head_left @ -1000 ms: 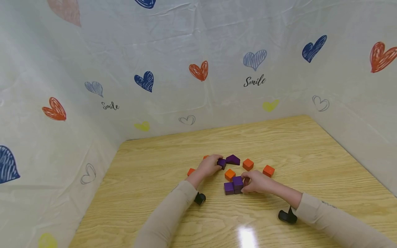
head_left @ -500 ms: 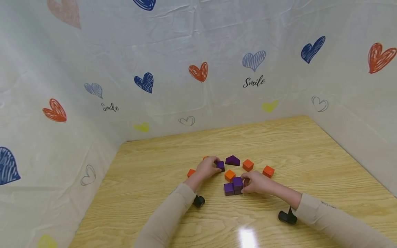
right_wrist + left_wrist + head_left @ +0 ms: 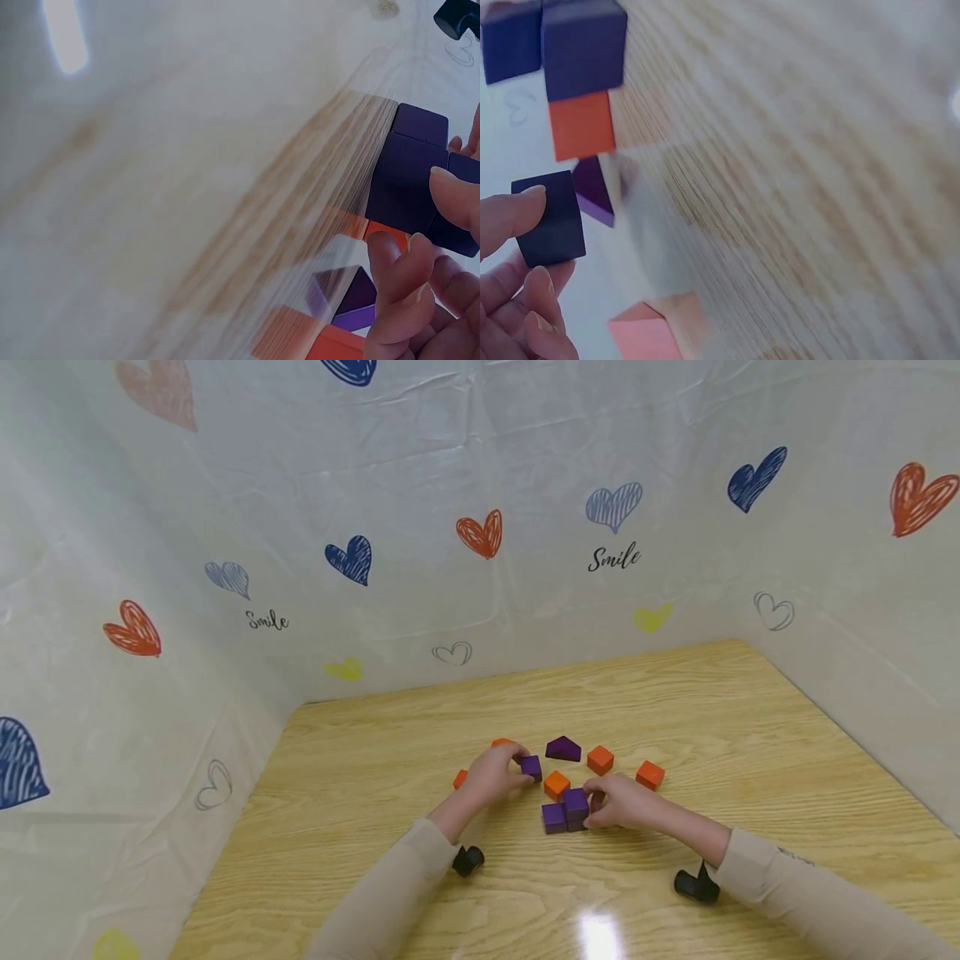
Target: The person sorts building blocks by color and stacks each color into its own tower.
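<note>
My left hand (image 3: 489,777) pinches a purple cube (image 3: 532,769) between thumb and fingers; the left wrist view shows the thumb lying across a face of this purple cube (image 3: 559,229). Nearer to me, two purple cubes are stacked, with a third purple cube (image 3: 554,818) against their left side. Thumb and fingers of my right hand (image 3: 624,800) grip the upper purple cube (image 3: 576,802) from the right. Just behind the stack sits an orange cube (image 3: 557,785). The lower cube of the stack is mostly hidden in the head view.
A purple slant-sided block (image 3: 562,749) lies farther back. Orange cubes stand to the right, one (image 3: 600,760) near it and another (image 3: 649,775) beyond my right hand. Two orange blocks are partly hidden by my left hand. A heart-printed sheet (image 3: 405,610) borders the wooden table (image 3: 375,735).
My left hand has drawn the purple cube slightly left and nearer to me, away from the slant-sided block. The right hand keeps its place at the stack.
</note>
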`<action>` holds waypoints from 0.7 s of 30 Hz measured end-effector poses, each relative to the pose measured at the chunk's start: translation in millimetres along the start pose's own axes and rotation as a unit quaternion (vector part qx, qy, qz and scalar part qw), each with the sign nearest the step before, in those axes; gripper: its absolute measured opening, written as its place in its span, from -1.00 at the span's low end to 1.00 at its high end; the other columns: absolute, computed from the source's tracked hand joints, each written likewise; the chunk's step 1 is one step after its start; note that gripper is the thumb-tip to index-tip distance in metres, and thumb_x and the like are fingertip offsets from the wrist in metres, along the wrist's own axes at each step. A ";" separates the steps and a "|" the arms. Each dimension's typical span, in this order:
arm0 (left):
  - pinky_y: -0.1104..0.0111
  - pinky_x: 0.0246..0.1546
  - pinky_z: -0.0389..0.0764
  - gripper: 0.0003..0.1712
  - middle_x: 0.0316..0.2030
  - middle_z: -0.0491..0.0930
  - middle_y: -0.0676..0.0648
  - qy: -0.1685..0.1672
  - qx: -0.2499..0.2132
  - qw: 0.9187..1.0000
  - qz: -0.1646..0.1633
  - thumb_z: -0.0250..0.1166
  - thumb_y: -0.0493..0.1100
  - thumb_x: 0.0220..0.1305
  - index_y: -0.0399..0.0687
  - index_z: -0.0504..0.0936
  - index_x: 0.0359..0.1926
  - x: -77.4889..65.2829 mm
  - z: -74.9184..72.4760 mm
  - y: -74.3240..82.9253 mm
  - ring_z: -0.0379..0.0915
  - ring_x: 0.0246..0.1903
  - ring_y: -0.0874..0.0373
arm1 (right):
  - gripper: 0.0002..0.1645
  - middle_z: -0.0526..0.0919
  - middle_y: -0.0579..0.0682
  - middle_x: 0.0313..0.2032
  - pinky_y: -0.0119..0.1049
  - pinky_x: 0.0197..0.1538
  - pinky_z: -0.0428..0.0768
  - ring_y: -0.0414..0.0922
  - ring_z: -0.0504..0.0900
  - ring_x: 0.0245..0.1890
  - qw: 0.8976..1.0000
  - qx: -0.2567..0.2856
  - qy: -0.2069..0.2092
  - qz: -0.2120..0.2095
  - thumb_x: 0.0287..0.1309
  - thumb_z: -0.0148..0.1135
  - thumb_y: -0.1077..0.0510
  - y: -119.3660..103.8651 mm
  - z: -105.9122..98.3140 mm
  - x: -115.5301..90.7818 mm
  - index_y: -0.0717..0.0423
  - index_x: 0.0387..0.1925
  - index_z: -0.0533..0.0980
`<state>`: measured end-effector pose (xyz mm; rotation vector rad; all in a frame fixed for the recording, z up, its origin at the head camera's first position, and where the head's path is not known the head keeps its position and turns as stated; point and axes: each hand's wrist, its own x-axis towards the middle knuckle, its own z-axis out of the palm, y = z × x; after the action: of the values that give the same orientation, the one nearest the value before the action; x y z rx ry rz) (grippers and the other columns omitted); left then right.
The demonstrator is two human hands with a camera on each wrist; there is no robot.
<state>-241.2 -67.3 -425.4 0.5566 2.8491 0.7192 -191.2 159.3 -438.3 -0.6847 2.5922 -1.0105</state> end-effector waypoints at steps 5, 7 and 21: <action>0.35 -0.25 0.47 -0.68 -0.21 0.58 0.05 0.002 -0.005 1.000 0.019 0.37 -0.04 0.06 0.06 0.57 -0.13 -14.3 -2.5 6.0 0.49 -0.19 0.11 | -0.68 0.52 -0.13 -0.51 -0.43 -0.50 0.40 -0.26 0.40 -0.55 1.000 0.003 -0.001 0.006 -0.12 0.40 0.16 0.4 0.3 0.0 0.18 -0.29 0.52; 0.37 -0.27 0.47 -0.67 -0.22 0.59 0.06 0.001 -0.006 1.000 0.023 0.37 -0.03 0.05 0.06 0.57 -0.13 -19.0 -2.3 8.3 0.50 -0.20 0.13 | -0.68 0.52 -0.13 -0.51 -0.43 -0.50 0.40 -0.26 0.40 -0.55 1.000 0.002 -0.001 0.007 -0.12 0.40 0.16 0.7 0.5 0.2 0.18 -0.28 0.52; 0.40 -0.22 0.48 -0.64 -0.24 0.58 0.10 -0.021 -0.024 0.999 0.034 0.37 -0.01 0.05 0.02 0.58 -0.11 -38.7 9.2 21.3 0.49 -0.22 0.20 | -0.71 0.53 -0.14 -0.52 -0.42 -0.49 0.39 -0.25 0.40 -0.56 1.000 -0.004 0.001 0.006 -0.12 0.40 0.16 0.5 1.4 0.6 0.14 -0.31 0.52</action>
<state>-196.8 -61.0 -421.0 0.6574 2.7779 0.7744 -191.3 158.6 -439.7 -0.6708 2.6000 -0.9971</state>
